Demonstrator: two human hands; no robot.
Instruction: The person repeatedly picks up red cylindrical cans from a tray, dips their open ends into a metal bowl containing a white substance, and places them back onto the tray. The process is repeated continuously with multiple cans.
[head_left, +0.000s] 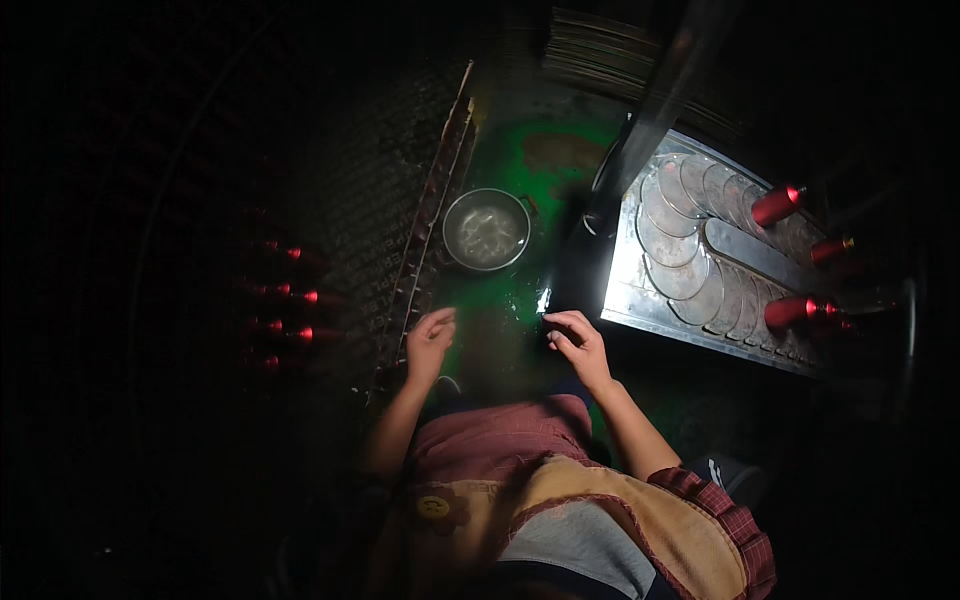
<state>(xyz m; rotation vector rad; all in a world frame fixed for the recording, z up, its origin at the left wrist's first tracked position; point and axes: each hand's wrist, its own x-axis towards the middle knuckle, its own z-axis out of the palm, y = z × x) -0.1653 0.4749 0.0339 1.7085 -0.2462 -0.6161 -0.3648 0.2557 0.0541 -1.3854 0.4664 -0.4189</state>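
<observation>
My left hand (430, 345) hovers over the green floor beside a long low rail, its fingers loosely bent and apart, with nothing seen in it. My right hand (582, 350) hangs near the near left corner of a metal conveyor, thumb and fingers apart and seemingly holding nothing. Beyond both hands, a round metal pot (487, 230) stands on the floor, with what looks like clear liquid glinting inside. Neither hand touches the pot. The conveyor (625, 285) carries a loop of overlapping round plates, with several red bottles (778, 205) on it at the right.
The worn rail (430, 220) runs away from me left of the pot. A dark metal post (650, 125) slants over the conveyor's left end. In the dark at far left, several red shiny objects (305, 333) glint. Stacked flat sheets (600, 55) lie at the back.
</observation>
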